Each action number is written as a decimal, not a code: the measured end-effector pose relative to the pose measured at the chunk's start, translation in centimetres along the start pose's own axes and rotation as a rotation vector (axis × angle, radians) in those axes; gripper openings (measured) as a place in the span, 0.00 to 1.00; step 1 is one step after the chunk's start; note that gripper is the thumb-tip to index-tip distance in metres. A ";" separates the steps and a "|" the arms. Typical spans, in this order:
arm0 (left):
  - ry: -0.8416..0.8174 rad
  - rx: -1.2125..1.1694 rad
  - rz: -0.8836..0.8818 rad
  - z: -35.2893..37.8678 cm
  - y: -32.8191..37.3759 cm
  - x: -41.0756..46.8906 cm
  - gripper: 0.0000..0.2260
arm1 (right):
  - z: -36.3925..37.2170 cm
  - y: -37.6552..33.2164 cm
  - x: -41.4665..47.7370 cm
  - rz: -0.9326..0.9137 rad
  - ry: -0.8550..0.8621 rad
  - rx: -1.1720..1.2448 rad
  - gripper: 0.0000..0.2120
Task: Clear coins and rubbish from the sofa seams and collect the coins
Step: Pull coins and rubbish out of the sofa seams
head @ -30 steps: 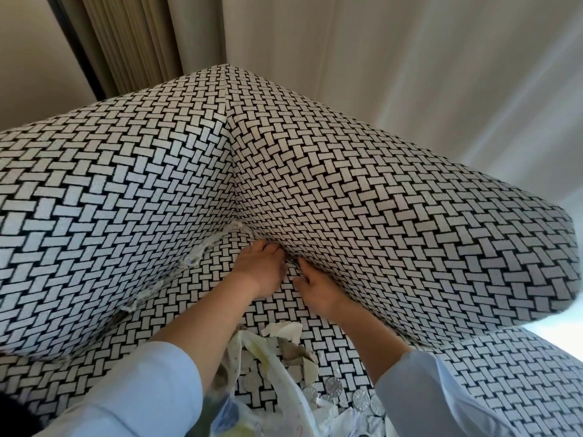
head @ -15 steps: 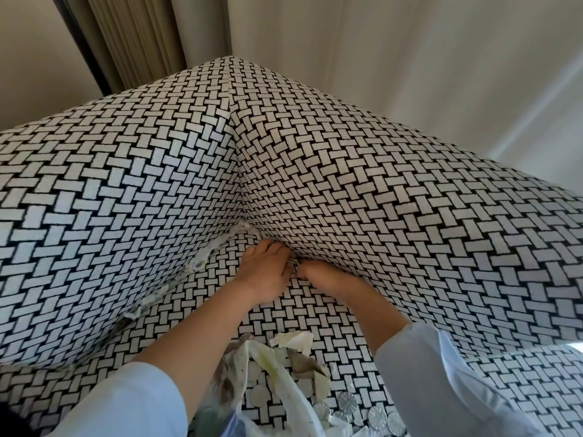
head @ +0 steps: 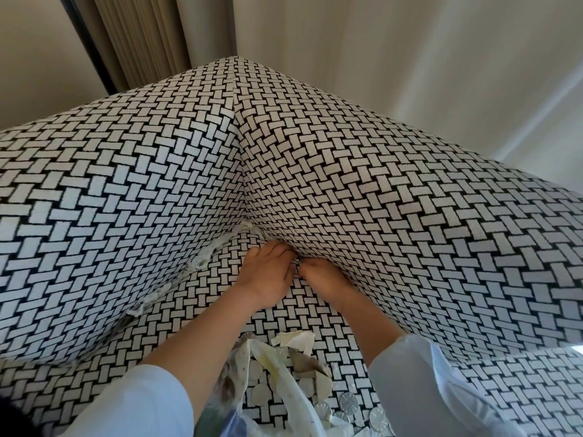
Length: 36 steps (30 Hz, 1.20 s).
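Both hands sit at the inner corner of a black-and-white woven sofa (head: 394,216). My left hand (head: 268,275) lies palm down on the seat (head: 220,285), its fingertips pushed into the seam under the right cushion. My right hand (head: 325,279) is beside it, fingers buried in the same seam and hidden. Whether either hand holds anything cannot be seen. White paper scraps (head: 202,263) poke out along the left seam. Silver coins (head: 348,405) lie on the seat near my right sleeve.
A crumpled plastic bag (head: 284,389) with torn paper (head: 296,339) lies on the seat between my forearms. Beige curtains (head: 142,36) and a pale wall stand behind the sofa.
My right hand has slid left along the seam until it is next to my left hand, and both have pushed deeper under the cushion. The view has tilted down slightly.
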<state>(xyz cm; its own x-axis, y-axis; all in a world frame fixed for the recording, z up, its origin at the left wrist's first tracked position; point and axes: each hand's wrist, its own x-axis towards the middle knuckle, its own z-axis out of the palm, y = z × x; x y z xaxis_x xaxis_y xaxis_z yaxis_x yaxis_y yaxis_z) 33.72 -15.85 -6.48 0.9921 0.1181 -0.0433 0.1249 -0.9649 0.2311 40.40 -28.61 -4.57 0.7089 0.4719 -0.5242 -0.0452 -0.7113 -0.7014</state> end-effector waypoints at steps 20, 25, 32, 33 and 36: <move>0.139 -0.134 -0.013 0.0 0.4 -1.0 0.14 | 1.5 2.1 -2.0 -0.258 0.392 0.156 0.06; 0.062 -0.155 -0.021 -0.2 0.6 -2.3 0.21 | 1.1 2.4 -3.8 -0.308 0.409 0.185 0.05; -0.083 -0.054 -0.077 -1.9 1.5 -2.2 0.28 | 0.0 0.7 -7.2 -0.296 0.038 0.383 0.12; -0.098 -0.028 -0.081 -2.1 1.6 -2.0 0.29 | -0.1 0.5 -7.4 -0.300 0.050 0.372 0.13; -0.114 0.001 -0.100 -2.5 2.0 -1.7 0.30 | -0.5 0.9 -7.6 -0.285 0.349 0.144 0.11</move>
<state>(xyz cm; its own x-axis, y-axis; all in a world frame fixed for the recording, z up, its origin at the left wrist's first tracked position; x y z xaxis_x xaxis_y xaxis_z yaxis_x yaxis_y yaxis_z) 32.28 -17.43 -3.51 0.9665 0.1868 -0.1761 0.2234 -0.9498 0.2190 35.37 -33.10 -1.02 0.9002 0.4170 -0.1251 0.1055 -0.4877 -0.8666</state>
